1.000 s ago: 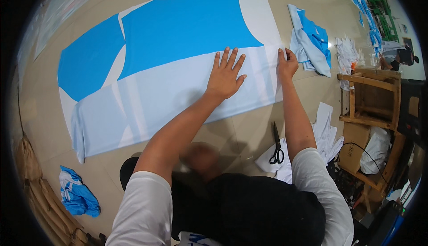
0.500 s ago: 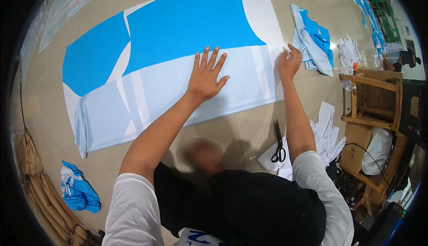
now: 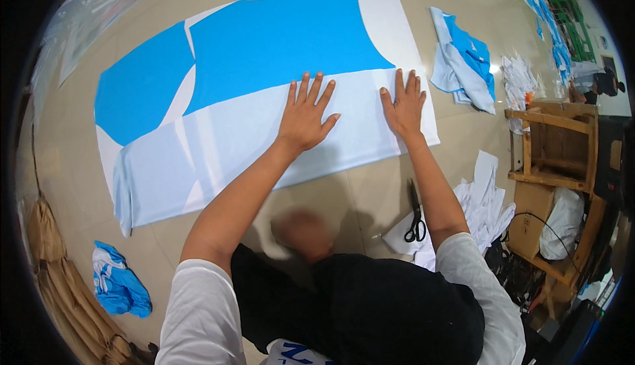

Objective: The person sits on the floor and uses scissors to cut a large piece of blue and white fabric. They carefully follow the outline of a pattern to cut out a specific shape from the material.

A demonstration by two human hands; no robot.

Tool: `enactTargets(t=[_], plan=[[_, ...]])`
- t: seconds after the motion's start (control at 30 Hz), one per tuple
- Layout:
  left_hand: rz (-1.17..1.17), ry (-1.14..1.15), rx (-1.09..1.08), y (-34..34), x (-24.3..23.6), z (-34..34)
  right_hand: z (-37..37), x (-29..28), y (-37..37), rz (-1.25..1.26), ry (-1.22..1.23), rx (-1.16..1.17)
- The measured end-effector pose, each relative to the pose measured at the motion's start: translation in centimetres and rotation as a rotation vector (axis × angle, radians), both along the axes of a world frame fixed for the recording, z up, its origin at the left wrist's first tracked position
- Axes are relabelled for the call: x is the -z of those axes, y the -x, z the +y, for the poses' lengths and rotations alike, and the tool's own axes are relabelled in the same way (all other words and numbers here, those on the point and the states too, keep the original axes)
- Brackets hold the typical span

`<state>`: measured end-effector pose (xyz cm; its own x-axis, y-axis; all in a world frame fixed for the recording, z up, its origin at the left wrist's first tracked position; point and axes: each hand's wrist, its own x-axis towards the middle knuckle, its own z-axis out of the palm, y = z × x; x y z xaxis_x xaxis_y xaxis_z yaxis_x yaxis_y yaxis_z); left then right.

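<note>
White shirt with loose short sleeves and blue lettering, plain black legwear, bare forearms.

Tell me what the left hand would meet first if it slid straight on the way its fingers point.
The left hand, spread on the pale blue cloth, would most likely meet the bright blue panel directly ahead; its fingertips already seem to reach that panel's near edge.

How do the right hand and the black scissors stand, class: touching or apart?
Apart. The head view shows the right hand spread over the large cloth, with tiled floor visible between cloth and black scissors.
</note>
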<state>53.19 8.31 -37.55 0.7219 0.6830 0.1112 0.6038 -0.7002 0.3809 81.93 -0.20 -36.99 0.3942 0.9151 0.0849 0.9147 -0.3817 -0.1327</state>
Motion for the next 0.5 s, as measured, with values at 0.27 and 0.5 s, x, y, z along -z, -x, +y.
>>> enactTargets(t=[0.27,0.5], plan=[[0.027,-0.044,-0.064,4.1,0.0,1.2,-0.9,0.4,-2.9,0.02,-0.046,0.116],[0.001,-0.064,-0.107,5.9,0.1,1.6,-0.4,0.5,-2.8,0.025,0.031,0.094]])
